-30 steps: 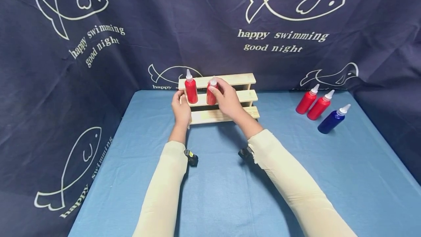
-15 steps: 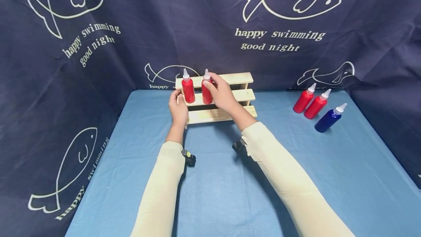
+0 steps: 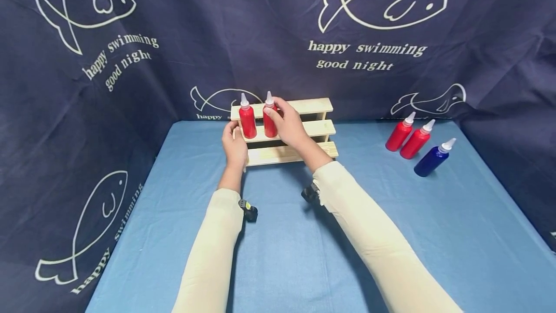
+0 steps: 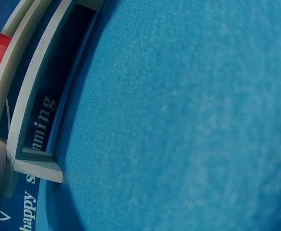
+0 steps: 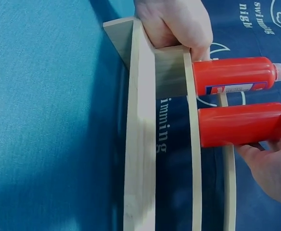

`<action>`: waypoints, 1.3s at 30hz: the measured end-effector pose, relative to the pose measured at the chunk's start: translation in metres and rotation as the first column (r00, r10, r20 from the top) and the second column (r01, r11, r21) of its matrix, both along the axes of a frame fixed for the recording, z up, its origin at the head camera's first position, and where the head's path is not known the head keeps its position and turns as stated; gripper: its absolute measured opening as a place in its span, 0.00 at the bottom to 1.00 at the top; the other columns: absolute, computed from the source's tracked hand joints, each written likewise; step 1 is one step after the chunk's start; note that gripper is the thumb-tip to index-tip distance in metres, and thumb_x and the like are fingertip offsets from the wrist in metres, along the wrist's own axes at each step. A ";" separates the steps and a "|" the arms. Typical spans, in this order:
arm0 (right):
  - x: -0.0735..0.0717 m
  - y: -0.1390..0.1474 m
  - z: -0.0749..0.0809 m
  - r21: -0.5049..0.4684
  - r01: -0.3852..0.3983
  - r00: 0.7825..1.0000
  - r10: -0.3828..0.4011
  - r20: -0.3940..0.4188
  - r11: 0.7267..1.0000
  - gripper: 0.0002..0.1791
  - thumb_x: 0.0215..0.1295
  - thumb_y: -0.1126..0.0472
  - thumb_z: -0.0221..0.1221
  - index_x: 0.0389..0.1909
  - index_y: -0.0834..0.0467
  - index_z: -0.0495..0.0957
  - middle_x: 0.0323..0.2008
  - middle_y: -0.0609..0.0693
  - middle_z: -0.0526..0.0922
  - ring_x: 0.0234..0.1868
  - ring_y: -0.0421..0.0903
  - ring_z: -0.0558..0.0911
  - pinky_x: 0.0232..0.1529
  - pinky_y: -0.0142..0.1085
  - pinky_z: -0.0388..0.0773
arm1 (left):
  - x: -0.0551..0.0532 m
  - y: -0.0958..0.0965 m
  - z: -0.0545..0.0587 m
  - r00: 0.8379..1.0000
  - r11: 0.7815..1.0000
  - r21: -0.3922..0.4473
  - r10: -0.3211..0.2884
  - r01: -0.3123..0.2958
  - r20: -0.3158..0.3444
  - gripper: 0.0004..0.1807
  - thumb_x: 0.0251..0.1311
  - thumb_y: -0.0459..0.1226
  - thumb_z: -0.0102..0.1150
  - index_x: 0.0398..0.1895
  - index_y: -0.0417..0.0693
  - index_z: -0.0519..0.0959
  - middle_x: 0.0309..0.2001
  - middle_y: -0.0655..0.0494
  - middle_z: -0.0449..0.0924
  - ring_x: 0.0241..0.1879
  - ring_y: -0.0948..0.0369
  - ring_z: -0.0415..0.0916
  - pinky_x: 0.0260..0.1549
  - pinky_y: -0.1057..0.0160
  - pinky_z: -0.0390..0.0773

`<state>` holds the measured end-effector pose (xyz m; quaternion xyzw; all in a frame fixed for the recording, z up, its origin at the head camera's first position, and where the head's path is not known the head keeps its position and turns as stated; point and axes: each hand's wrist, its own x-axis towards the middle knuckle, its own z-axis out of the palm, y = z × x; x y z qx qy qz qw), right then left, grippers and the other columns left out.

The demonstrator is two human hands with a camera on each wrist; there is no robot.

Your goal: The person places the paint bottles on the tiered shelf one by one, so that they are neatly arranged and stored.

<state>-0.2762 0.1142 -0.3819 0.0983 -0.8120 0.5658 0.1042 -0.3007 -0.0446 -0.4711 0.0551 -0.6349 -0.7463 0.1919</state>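
A three-step wooden rack [image 3: 288, 154] stands at the back of the table. My left hand [image 3: 235, 147] grips its left end; the right wrist view shows that hand's curled fingers [image 5: 198, 52] at the end panel. On the middle step, at the left, a red squeeze bottle [image 3: 247, 122] with a white nozzle stands upright. Beside it, a second red squeeze bottle [image 3: 269, 125] is upright in my right hand [image 3: 290, 127], thumb and fingers around its upper part. Its base meets the middle step in the right wrist view, with a narrow gap between the two bottles.
Two more red squeeze bottles [image 3: 414, 144] and a blue squeeze bottle [image 3: 431, 161] stand at the right of the blue tablecloth [image 3: 282, 235]. A dark printed curtain [image 3: 278, 28] hangs close behind the rack.
My right hand has brought its red bottle left along the middle step, closer to the first bottle, and the bottle now stands straighter. My left hand keeps its hold on the rack.
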 end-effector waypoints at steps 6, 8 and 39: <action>0.001 -0.003 -0.004 -0.033 0.029 1.000 -0.029 -0.002 0.999 0.20 0.76 0.59 0.63 0.65 0.59 0.78 0.54 0.61 0.85 0.53 0.55 0.85 0.60 0.50 0.84 | 0.002 0.000 0.001 1.000 1.000 0.005 0.001 -0.001 0.005 0.16 0.77 0.25 0.44 0.61 0.29 0.76 0.62 0.34 0.78 0.68 0.49 0.72 0.74 0.53 0.71; 0.001 -0.004 -0.005 -0.038 0.040 0.999 -0.041 -0.010 0.998 0.20 0.75 0.59 0.63 0.64 0.60 0.78 0.53 0.61 0.85 0.52 0.55 0.85 0.60 0.49 0.84 | 0.002 0.000 0.001 1.000 1.000 0.003 0.005 -0.005 0.009 0.16 0.77 0.25 0.44 0.61 0.29 0.77 0.62 0.35 0.78 0.68 0.49 0.72 0.74 0.54 0.71; 0.017 0.005 -0.026 -0.043 0.005 1.000 -0.004 0.027 0.999 0.48 0.69 0.60 0.70 0.84 0.54 0.55 0.69 0.62 0.77 0.68 0.60 0.79 0.70 0.58 0.76 | 0.001 -0.001 0.001 1.000 1.000 0.000 0.000 0.000 0.017 0.16 0.77 0.25 0.45 0.61 0.29 0.77 0.62 0.35 0.78 0.68 0.48 0.71 0.73 0.52 0.70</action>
